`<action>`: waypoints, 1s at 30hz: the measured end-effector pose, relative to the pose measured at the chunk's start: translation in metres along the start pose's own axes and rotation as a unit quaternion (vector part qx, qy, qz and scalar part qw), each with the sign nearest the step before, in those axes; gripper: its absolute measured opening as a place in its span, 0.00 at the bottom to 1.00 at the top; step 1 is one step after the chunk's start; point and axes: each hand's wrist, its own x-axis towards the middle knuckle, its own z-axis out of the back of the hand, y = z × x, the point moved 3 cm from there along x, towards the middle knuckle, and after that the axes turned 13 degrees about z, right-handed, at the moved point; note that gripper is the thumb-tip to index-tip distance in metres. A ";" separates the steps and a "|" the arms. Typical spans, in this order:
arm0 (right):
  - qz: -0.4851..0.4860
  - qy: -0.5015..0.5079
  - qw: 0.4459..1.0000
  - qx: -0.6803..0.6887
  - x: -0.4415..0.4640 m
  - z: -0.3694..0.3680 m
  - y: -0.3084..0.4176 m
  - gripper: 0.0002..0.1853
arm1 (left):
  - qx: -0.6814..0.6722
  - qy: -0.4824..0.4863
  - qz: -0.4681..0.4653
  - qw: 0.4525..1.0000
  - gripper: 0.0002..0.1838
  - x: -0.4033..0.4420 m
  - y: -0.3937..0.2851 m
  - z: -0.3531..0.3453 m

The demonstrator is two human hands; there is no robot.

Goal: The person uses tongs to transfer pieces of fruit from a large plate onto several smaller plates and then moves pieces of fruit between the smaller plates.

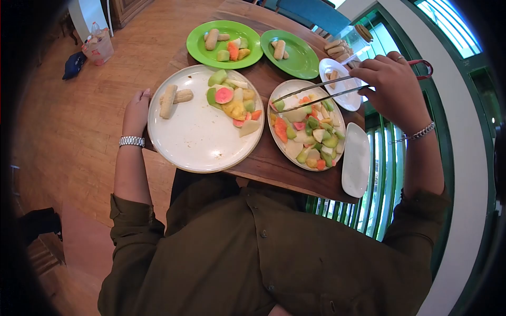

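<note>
On the floor at far left we see a plastic bag (99, 48) with a dark blue item (74, 65) beside it. Our left hand (138, 111) rests against the left rim of the large white plate (190, 142); we cannot tell whether its fingers close beneath. That plate, at the near edge of the wooden bench (255, 162), carries two crossed finger biscuits (168, 101) at its upper left and cut fruit (234, 109) along its right side. Behind it, one green plate (192, 51) holds biscuits and fruit; just right, a darker green plate (301, 58) holds biscuits only. Next comes the fruit plate (289, 89), heaped with mixed pieces. Over its upper left reach the tips of the metal tongs (316, 87), set narrowly apart. Right of it lie a small white dish (349, 100) and a rectangular dish (357, 163). Our right hand (385, 81) grips the tongs, their red end behind it.
</note>
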 end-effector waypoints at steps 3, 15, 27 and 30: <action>-0.002 -0.012 1.000 -0.008 -0.005 -0.009 0.009 0.13 | 0.014 0.002 0.016 1.000 0.23 0.007 0.005 0.000; -0.047 0.003 0.999 -0.001 -0.026 -0.016 -0.001 0.14 | 0.011 -0.013 -0.016 1.000 0.23 0.013 0.011 0.000; 0.009 -0.038 0.999 -0.028 -0.017 -0.010 0.012 0.13 | 0.011 0.007 0.005 1.000 0.22 0.008 0.006 0.001; -0.016 -0.079 0.996 -0.022 -0.019 -0.005 -0.006 0.11 | 0.022 0.012 0.010 1.000 0.22 0.017 0.013 -0.001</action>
